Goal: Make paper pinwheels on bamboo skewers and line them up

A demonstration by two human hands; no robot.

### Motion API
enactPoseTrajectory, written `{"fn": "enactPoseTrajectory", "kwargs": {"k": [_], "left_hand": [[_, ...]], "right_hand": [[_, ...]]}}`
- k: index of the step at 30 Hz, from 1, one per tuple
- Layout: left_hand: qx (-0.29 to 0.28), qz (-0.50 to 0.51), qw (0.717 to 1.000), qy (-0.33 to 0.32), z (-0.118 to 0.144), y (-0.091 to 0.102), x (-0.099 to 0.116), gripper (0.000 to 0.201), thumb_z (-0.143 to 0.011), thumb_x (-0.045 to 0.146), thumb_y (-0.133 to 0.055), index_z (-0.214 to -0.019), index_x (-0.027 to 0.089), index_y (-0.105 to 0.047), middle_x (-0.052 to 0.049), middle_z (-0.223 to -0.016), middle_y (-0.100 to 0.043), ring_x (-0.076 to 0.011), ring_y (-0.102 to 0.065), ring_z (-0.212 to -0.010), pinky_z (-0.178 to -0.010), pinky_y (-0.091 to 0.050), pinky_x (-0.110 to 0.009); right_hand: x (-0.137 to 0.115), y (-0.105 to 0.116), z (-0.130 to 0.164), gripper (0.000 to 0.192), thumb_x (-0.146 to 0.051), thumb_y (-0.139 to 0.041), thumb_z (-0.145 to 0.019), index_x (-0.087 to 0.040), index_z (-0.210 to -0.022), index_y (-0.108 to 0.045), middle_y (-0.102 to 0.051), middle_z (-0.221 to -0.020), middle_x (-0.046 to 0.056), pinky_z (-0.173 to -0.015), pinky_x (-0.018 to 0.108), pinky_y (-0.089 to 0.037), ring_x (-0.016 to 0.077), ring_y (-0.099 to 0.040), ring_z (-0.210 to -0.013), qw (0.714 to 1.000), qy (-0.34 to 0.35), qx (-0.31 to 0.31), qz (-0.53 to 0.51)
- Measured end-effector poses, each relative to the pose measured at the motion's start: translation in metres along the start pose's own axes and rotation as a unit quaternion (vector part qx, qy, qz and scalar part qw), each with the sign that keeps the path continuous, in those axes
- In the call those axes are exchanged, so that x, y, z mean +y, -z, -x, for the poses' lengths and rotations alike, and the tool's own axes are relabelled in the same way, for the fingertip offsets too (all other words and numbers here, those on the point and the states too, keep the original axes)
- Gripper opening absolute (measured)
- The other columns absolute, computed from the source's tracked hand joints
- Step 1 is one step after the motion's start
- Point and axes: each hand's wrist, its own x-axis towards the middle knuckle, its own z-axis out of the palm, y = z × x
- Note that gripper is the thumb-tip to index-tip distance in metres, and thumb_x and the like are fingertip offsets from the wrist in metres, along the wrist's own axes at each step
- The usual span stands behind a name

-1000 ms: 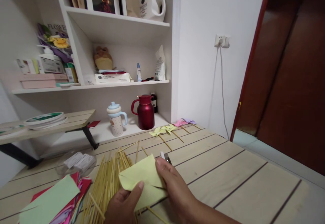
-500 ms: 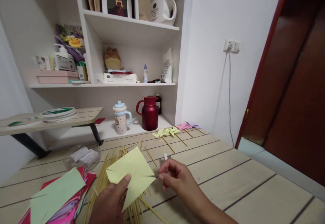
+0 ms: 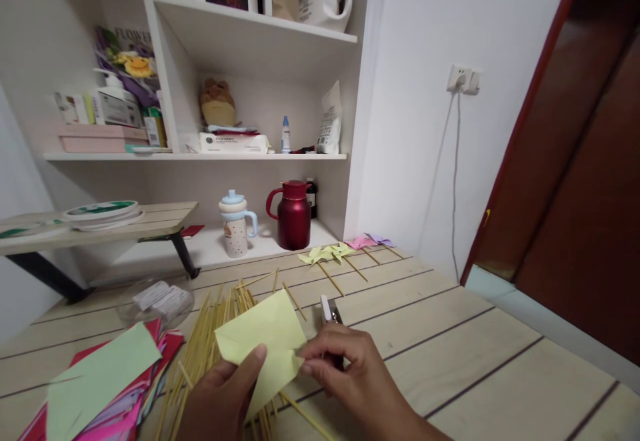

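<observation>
The left hand [image 3: 220,397] pinches a pale yellow paper square [image 3: 260,344] with its thumb on top, holding it tilted just above a heap of bamboo sticks [image 3: 210,347] on the wooden surface [image 3: 450,361]. The right hand [image 3: 345,374] meets the paper from the other side, fingertips closed on its right-hand corner, so the sheet spans the gap between both hands and neither is clearly nearer. The sticks' long axes run away from the hands, fanning toward the shelf. Just beyond the right hand lies a small stapler-like tool [image 3: 330,311], touching nothing that can be made out. Left of the left hand sits a stack of coloured paper [image 3: 100,387], and beyond it a clear plastic tub [image 3: 157,301] with white packets inside. Well beyond the right hand, finished pinwheels [image 3: 327,254] lie on the surface.
</observation>
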Motion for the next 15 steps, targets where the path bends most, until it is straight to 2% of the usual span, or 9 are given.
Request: {"fn": "enactPoseTrajectory", "kwargs": {"k": [3, 6, 9, 12, 13, 15], "left_hand": [[-0.026, 0.044, 0.995, 0.082, 0.003, -0.006, 0.003, 0.018, -0.055, 0.04, -0.082, -0.053, 0.025, -0.072, -0.005, -0.057, -0.071, -0.0257, -0.066, -0.057, -0.054, -0.054, -0.033], [-0.053, 0.088, 0.988, 0.119, 0.002, -0.008, -0.005, 0.028, -0.059, 0.048, -0.082, -0.056, 0.023, -0.071, -0.007, -0.06, -0.072, -0.0253, -0.068, -0.059, -0.056, -0.054, -0.033], [-0.08, 0.132, 0.978, 0.141, 0.001, -0.008, -0.015, 0.03, -0.064, 0.048, -0.08, -0.061, 0.019, -0.073, -0.008, -0.062, -0.073, -0.0255, -0.069, -0.062, -0.061, -0.055, -0.035], [-0.088, 0.182, 0.961, 0.187, 0.002, -0.007, -0.02, 0.029, -0.061, 0.043, -0.083, -0.068, 0.017, -0.075, -0.009, -0.067, -0.075, -0.0256, -0.071, -0.064, -0.064, -0.056, -0.035], [-0.09, 0.188, 0.959, 0.195, 0.002, -0.007, -0.02, 0.029, -0.06, 0.042, -0.084, -0.069, 0.016, -0.076, -0.009, -0.067, -0.075, -0.0256, -0.071, -0.063, -0.064, -0.056, -0.035], [-0.068, 0.183, 0.969, 0.154, 0.003, -0.009, -0.019, 0.029, -0.061, 0.041, -0.084, -0.071, 0.016, -0.076, -0.01, -0.064, -0.074, -0.0258, -0.07, -0.059, -0.059, -0.056, -0.035]], "right_hand": [[-0.001, 0.0, 0.001, 0.01, -0.023, -0.072, -0.08, -0.023, -0.078, -0.082, -0.067, -0.071, 0.004, -0.061, 0.029, -0.047, 0.0146, -0.056, -0.06, 1.0, 0.009, -0.007, 0.001], [-0.001, 0.0, 0.001, 0.011, -0.025, -0.072, -0.081, -0.022, -0.078, -0.082, -0.067, -0.071, 0.005, -0.055, 0.027, -0.048, 0.0141, -0.056, -0.057, 1.0, -0.006, -0.008, -0.018], [0.0, -0.001, 0.001, 0.011, -0.026, -0.072, -0.08, -0.021, -0.079, -0.082, -0.066, -0.073, 0.005, -0.046, 0.024, -0.047, 0.0132, -0.056, -0.054, 0.998, -0.032, -0.016, -0.053], [0.001, -0.003, 0.002, 0.013, -0.021, -0.07, -0.078, -0.021, -0.083, -0.082, -0.062, -0.071, 0.002, -0.041, 0.021, -0.046, 0.0115, -0.054, -0.051, 0.996, -0.036, -0.022, -0.075], [0.001, -0.003, 0.002, 0.014, -0.018, -0.07, -0.077, -0.022, -0.084, -0.082, -0.062, -0.071, 0.001, -0.041, 0.021, -0.047, 0.0115, -0.055, -0.052, 0.996, -0.032, -0.022, -0.079], [0.002, -0.004, 0.003, 0.018, -0.015, -0.069, -0.077, -0.024, -0.087, -0.082, -0.063, -0.07, 0.001, -0.044, 0.02, -0.048, 0.012, -0.057, -0.056, 0.996, -0.022, -0.021, -0.08]]}}
